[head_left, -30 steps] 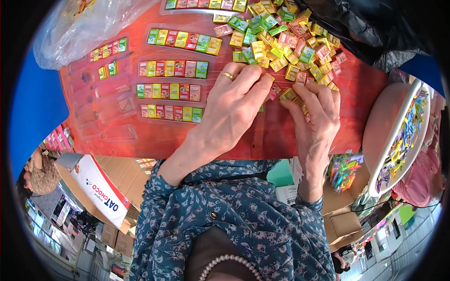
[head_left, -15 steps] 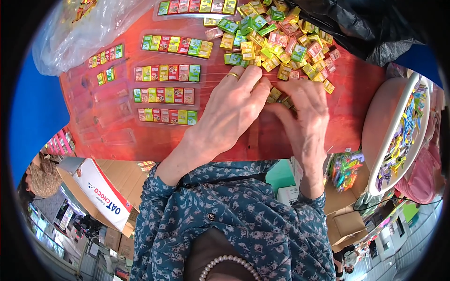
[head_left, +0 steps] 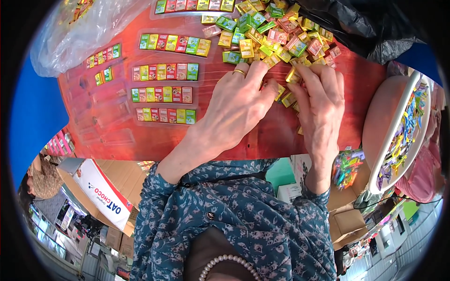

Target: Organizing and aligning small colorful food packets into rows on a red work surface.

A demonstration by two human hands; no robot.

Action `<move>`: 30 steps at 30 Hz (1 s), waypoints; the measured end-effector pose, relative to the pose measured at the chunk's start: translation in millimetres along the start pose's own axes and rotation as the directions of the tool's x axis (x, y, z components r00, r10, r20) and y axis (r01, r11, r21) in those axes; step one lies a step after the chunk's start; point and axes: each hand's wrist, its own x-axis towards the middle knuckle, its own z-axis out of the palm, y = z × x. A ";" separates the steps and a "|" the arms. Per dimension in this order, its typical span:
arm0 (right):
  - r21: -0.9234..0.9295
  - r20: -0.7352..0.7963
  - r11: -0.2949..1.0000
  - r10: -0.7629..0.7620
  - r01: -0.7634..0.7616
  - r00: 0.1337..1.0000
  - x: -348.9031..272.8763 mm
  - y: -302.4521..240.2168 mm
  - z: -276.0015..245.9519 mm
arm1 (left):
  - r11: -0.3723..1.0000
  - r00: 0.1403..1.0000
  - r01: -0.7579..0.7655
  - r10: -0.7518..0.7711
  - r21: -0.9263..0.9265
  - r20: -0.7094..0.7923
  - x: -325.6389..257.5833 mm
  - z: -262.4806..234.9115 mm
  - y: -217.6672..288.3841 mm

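The right hand [head_left: 323,100] pinches a small yellow glossy cardboard box [head_left: 293,76] between thumb and index finger, right at the near edge of the pile. The left hand [head_left: 239,100], with a gold-coloured ring [head_left: 239,72], sits just beside it, back upward, thumb and index finger drawn near each other; whether they grip something, I cannot tell. The two hands are apart, with a few loose yellow boxes [head_left: 289,99] lying between them, partly covered by the right fingers.

Just beyond the fingertips spreads a heap of small yellow, green and pinkish-red boxes [head_left: 276,36] on the red tabletop [head_left: 267,140]. Both hands hide part of its near side, and the left forearm crosses the front of the tabletop. To the left of the left hand, five rows of multicoloured boxes [head_left: 165,71] sit in clear plastic trays [head_left: 195,79]. Farther left lie a short row [head_left: 103,56] and a pair or so of boxes [head_left: 104,76], among flat clear trays [head_left: 105,136].

A crumpled clear plastic bag [head_left: 56,51] rests at the upper left; a black plastic bag [head_left: 365,28] borders the heap at the upper right. At the far right stands a white-rimmed oval tub [head_left: 382,124] of colourful plastic pieces [head_left: 404,133].
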 end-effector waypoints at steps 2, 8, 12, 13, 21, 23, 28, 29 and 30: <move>0.014 0.021 0.999 0.052 -0.053 0.998 -4.6 -4.6 -8.8 | 1.000 1.000 0.000 0.000 0.001 0.005 -0.3 0.8 0.0; 0.066 0.119 0.996 0.056 -0.064 0.991 -27.2 -11.1 -7.7 | 0.999 1.000 -0.018 0.017 -0.036 -0.026 2.0 3.6 1.0; 0.015 0.112 0.998 0.054 -0.056 0.992 -36.7 -11.4 -3.9 | 0.996 0.996 -0.088 0.088 -0.007 0.023 5.7 5.7 -2.1; -0.018 0.095 0.999 0.045 -0.043 0.994 -36.4 -11.2 -5.1 | 0.996 0.996 -0.091 0.092 -0.023 0.009 6.6 6.1 -2.5; -0.109 0.078 0.992 0.067 -0.059 0.995 -35.3 -7.8 -15.6 | 0.997 0.998 -0.059 0.059 -0.053 -0.014 -2.2 1.2 -5.3; -0.085 0.060 0.996 0.014 -0.009 0.998 -33.9 -11.4 -8.1 | 0.999 0.999 -0.031 0.032 -0.045 0.023 -3.6 -1.0 -4.6; 0.004 0.119 1.000 0.021 -0.021 0.993 -25.4 -17.7 -8.3 | 0.999 1.000 -0.018 0.017 -0.032 -0.004 -9.1 -0.7 -2.7; 0.002 0.094 1.000 0.019 -0.019 0.995 -20.2 -16.6 -11.8 | 0.999 1.000 -0.011 0.011 -0.033 -0.006 -9.9 0.6 -2.4; 0.000 0.070 1.000 0.018 -0.018 0.997 -13.5 -15.2 -14.6 | 0.999 1.000 -0.004 0.004 -0.034 -0.006 -10.6 1.4 -2.1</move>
